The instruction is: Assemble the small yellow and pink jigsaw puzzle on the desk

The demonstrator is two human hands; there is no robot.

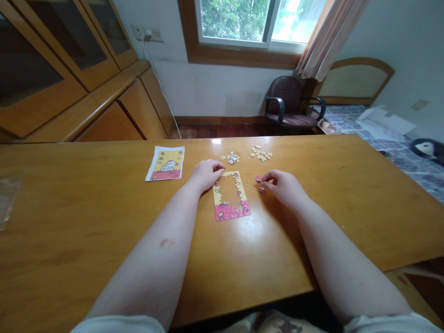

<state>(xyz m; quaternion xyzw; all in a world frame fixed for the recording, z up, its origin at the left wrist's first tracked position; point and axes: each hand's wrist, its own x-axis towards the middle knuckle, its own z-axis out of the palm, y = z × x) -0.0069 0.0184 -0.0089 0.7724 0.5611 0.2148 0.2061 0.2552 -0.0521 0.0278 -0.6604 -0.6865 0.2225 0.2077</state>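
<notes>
A partly joined jigsaw puzzle (232, 212) lies on the table, its yellow and pink border joined around a gap that shows bare wood. My left hand (206, 175) rests at its upper left corner, fingers loosely extended and touching the edge. To the right of the puzzle, my right hand (282, 185) pinches a pink puzzle piece (258, 178) between thumb and forefinger. Another dark pink piece (262, 190) lies just below those fingertips. Beyond the puzzle are a pile of white and grey pieces (232, 158) and a pile of yellow pieces (262, 154).
A printed reference picture (166, 163) lies left of my left hand. The wooden table (104, 203) carries a clear plastic bag (10, 196) at its far left. Past the far edge stand a brown armchair (286, 101), a cabinet (104, 97) and a bed (347, 120).
</notes>
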